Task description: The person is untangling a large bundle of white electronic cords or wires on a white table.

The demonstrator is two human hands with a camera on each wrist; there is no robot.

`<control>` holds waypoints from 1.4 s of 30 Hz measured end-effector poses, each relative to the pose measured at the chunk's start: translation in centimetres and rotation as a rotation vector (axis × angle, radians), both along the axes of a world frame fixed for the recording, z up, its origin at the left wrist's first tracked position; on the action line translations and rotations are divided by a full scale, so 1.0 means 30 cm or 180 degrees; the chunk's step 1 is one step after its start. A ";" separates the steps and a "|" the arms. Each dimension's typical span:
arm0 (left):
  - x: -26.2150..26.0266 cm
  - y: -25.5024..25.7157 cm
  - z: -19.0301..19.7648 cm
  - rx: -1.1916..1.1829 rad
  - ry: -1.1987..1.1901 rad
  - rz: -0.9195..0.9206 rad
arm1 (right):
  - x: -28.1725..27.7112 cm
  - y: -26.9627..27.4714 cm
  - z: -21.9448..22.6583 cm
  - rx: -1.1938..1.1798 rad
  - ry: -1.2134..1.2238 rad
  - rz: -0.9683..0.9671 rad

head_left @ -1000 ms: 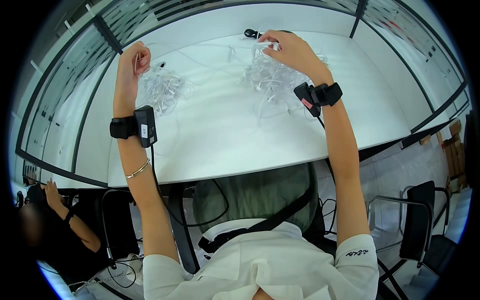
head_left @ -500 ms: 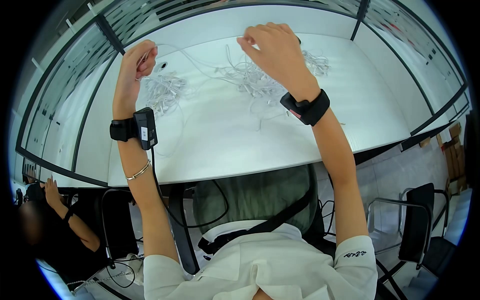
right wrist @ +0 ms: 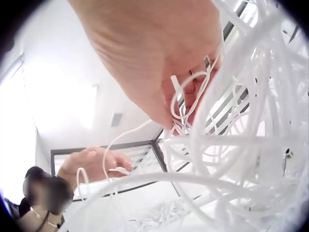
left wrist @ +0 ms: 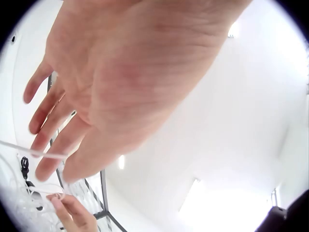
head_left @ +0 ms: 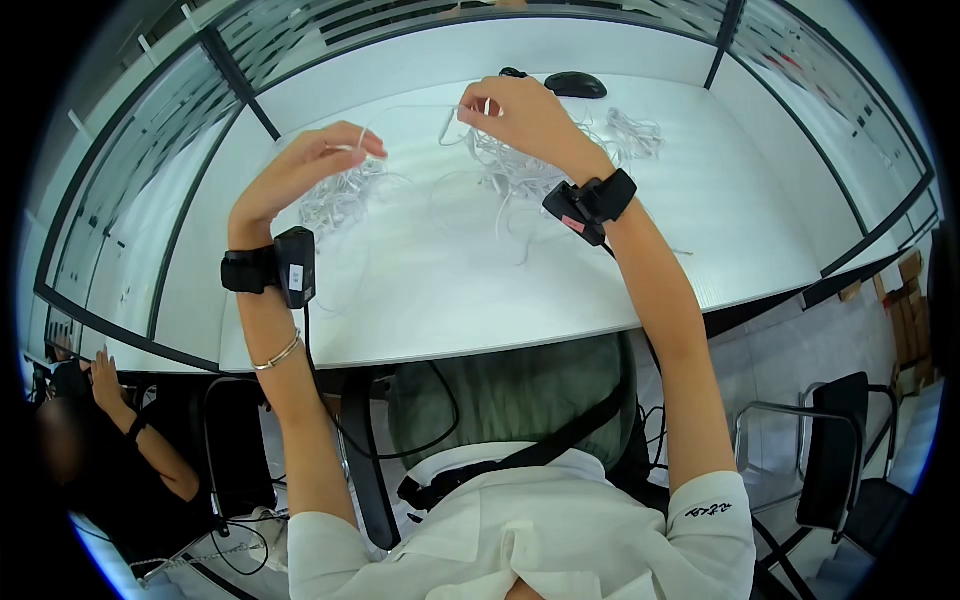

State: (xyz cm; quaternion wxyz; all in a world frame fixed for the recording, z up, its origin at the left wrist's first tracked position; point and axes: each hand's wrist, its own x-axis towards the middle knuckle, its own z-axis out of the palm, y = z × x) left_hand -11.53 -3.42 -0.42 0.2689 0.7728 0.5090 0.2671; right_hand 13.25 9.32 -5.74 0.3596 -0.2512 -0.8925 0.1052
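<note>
A thin white cable runs between my two hands above the table. The left hand pinches it between thumb and forefinger, its other fingers loosely extended in the left wrist view. Below that hand sits a tangled heap of white cables. My right hand pinches white cable with its fingertips over a larger tangle of white cables. In the right wrist view, a small loop hangs by these fingertips, and thick loose strands cover much of the picture.
Behind the right hand lies a black mouse, with a black coiled cable beside it. A smaller white cable bundle is on the right. Low partitions enclose the white table. Another person sits at lower left.
My left hand has moved right and slightly nearer, its fingers less curled. The right hand rose off the tangle, then came lower and left. The mouse has come into view.
</note>
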 end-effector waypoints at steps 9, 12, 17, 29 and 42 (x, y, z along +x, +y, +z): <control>0.115 0.180 -0.080 0.0570 -0.0568 -0.0058 | 0.005 0.025 -0.006 -0.0574 0.1083 0.0732; 0.205 0.208 -0.129 0.0507 -0.0761 0.0019 | 0.006 0.009 0.001 -0.0629 0.1099 0.0626; 0.246 0.241 -0.142 0.0760 -0.1340 0.0100 | 0.027 0.003 0.005 -0.0542 0.0926 0.0396; 0.056 0.333 0.074 0.2143 -0.0559 0.0539 | 0.187 0.057 0.016 -0.0592 -0.0189 -0.0182; -0.088 0.375 0.267 0.1976 -0.1393 0.1298 | 0.248 0.124 0.084 -0.0602 0.1079 0.0164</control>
